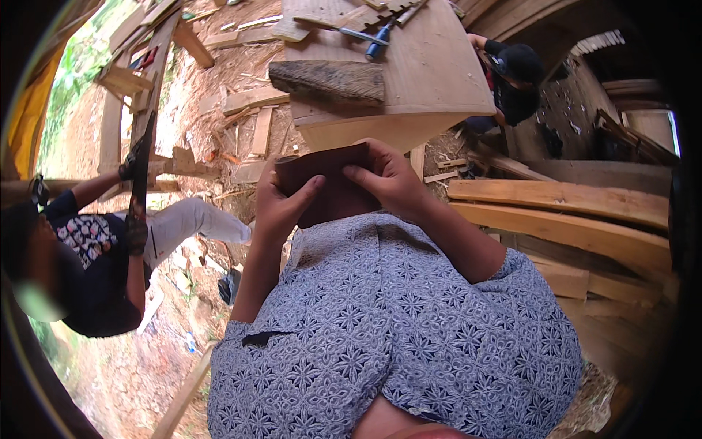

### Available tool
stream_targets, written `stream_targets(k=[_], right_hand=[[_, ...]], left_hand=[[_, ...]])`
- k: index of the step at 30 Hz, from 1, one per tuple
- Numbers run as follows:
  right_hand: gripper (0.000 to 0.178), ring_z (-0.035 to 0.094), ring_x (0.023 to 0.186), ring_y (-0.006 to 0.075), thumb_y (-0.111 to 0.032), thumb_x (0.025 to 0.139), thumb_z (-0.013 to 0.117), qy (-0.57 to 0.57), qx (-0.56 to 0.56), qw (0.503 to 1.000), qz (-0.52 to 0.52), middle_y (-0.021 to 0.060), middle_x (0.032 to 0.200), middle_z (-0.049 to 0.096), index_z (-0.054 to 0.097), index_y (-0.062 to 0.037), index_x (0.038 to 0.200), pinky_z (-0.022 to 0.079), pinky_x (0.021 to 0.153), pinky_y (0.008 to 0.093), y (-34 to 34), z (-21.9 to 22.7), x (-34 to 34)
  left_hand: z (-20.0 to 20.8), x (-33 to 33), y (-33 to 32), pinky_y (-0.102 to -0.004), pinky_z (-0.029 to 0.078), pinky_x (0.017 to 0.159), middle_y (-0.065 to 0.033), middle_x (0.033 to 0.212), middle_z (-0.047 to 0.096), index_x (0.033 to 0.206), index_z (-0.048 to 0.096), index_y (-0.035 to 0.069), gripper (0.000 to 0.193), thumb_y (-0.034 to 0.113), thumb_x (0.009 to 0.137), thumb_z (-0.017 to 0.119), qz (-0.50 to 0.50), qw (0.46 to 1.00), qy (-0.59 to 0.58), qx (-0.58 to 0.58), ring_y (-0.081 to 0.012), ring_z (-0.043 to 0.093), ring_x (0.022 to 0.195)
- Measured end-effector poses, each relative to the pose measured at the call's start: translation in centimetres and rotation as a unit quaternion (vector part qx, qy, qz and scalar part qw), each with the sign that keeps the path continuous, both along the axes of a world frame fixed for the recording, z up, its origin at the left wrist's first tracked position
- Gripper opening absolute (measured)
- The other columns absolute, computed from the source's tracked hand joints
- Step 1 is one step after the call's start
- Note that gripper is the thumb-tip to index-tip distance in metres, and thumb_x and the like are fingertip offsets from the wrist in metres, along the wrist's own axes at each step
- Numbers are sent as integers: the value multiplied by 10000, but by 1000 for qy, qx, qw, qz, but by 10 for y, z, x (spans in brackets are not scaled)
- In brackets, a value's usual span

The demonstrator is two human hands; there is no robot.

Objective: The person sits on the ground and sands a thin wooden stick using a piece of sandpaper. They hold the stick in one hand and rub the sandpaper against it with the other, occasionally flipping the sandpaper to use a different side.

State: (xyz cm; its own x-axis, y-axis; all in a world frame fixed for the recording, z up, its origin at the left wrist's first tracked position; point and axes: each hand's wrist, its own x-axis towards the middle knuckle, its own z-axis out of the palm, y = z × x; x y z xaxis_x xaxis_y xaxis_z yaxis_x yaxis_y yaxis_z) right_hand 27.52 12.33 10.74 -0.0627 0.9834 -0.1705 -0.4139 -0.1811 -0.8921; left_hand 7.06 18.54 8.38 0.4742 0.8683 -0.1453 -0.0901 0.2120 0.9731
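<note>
– Bench (pixel 439 77), pale wood: largest item we log. It stands just beyond our hands and fills the upper middle of the view.

– What else is near us, by size?

– Next, a co-worker (pixel 95 249) at our left, dark shirt and light trousers, both hands on a long dark object we cannot identify. At our right, stacked beams (pixel 559 205); above them a second co-worker (pixel 515 80) in a dark cap, close to the bench's side.

– Obstructions on the bench?

– We note a weathered block (pixel 329 82) lying along the near part of the top, its left end past the edge. Scrap boards litter the ground to the left.

– And the item in our grip?

– A dark brown sheet (pixel 335 196), held in front of our patterned shirt, near side of the bench. Left hand (pixel 281 201) and right hand (pixel 395 183) both pinch it, thumbs on the near face, fingers behind; grip closed to the sheet's thickness.

– Smallest entries?

– A blue-handled tool (pixel 378 44) beyond the block. Markings: a light print (pixel 82 238) on the left co-worker's shirt, too blurred for us to tell lettering from pattern.
</note>
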Motion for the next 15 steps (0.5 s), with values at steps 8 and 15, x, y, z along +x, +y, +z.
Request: stream_targets(k=[8, 15], right_hand=[[186, 627, 999, 109, 5, 946, 625, -110, -36, 981, -158, 61, 1077, 675, 588, -12, 1127, 514, 890, 255, -46, -24, 78], [439, 681, 895, 188, -210, 851, 779, -331, -61, 917, -216, 120, 1034, 700, 628, 14, 1197, 553, 785, 300, -39, -46, 180]], left_hand=[[4, 84, 18, -262, 550, 811, -111, 1100, 636, 1348, 464, 60, 474, 82, 930, 688, -193, 980, -54, 20, -139, 646, 980], [-6, 178, 26, -345, 519, 925, -138, 1209, 591, 1297, 508, 41, 496, 115, 863, 736, -153, 968, 76, 182, -222, 629, 1071]])
